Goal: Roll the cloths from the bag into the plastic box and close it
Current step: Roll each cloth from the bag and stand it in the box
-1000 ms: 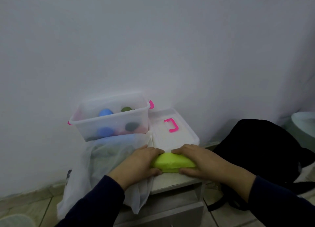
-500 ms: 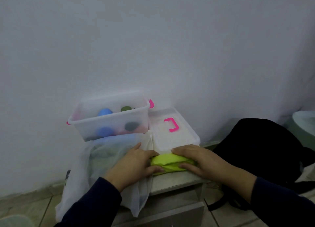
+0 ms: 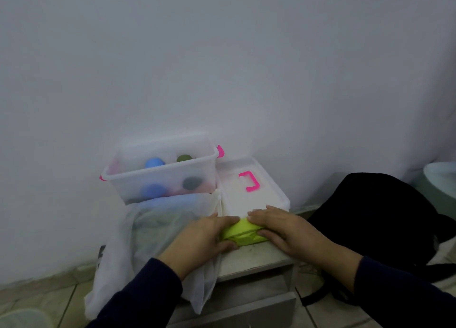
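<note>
A lime-green cloth [image 3: 240, 234], partly rolled, lies on the small stand's top [image 3: 256, 258]. My left hand [image 3: 204, 239] grips its left end and my right hand [image 3: 283, 229] presses its right end. Behind stands the clear plastic box [image 3: 162, 172] with pink latches, open, holding several rolled cloths in blue, green, grey and pink. Its white lid [image 3: 251, 192] with a pink handle lies flat to the right of the box. A white translucent bag [image 3: 158, 231] with more cloth inside droops over the stand's left edge, under my left wrist.
A plain white wall rises right behind the box. A black backpack [image 3: 385, 219] sits on the floor to the right, with a pale round basin [image 3: 441, 179] beyond it. Tiled floor shows at the lower left.
Both hands have rolled the green cloth a little away from me, towards the lid; it looks tighter and more bunched than a second ago. Box, lid and bag have not moved.
</note>
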